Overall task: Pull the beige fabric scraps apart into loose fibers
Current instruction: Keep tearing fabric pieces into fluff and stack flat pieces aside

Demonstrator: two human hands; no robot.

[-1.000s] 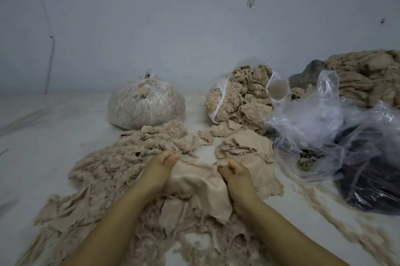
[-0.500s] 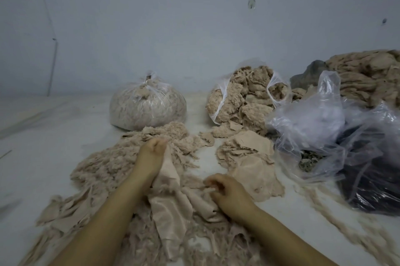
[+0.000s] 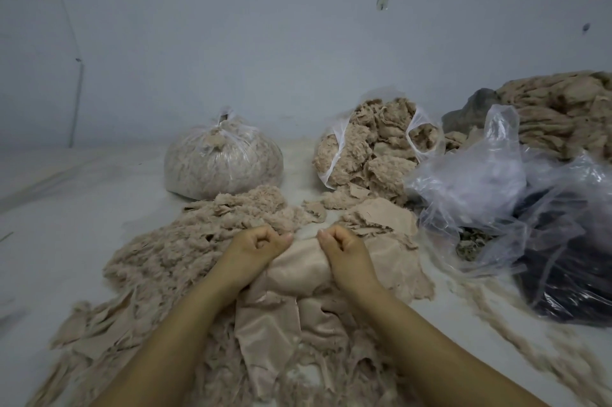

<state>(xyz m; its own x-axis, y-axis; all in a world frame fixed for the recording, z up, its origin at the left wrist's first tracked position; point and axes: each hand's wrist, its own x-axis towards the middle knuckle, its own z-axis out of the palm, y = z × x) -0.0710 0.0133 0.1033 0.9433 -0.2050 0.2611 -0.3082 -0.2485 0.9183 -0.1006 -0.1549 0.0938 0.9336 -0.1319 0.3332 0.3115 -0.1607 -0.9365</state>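
A beige fabric scrap [image 3: 299, 269] lies bunched on the floor in front of me, its lower part draping toward me. My left hand [image 3: 255, 249] grips its left upper edge with curled fingers. My right hand [image 3: 341, 249] grips its right upper edge the same way, a short gap between the fists. A heap of loose beige fibers [image 3: 198, 241] spreads to the left. More flat scraps [image 3: 381, 217] lie just beyond my right hand.
A tied clear bag of fibers [image 3: 223, 164] stands at the back. An open bag of scraps [image 3: 374, 148] stands right of it. Crumpled clear plastic [image 3: 470, 188] and a dark bag [image 3: 569, 260] crowd the right. Fiber strands [image 3: 516, 337] trail across the floor.
My hands, spread apart half a second ago with the scrap hanging from the left one, have come together and both grip the scrap's top edge.
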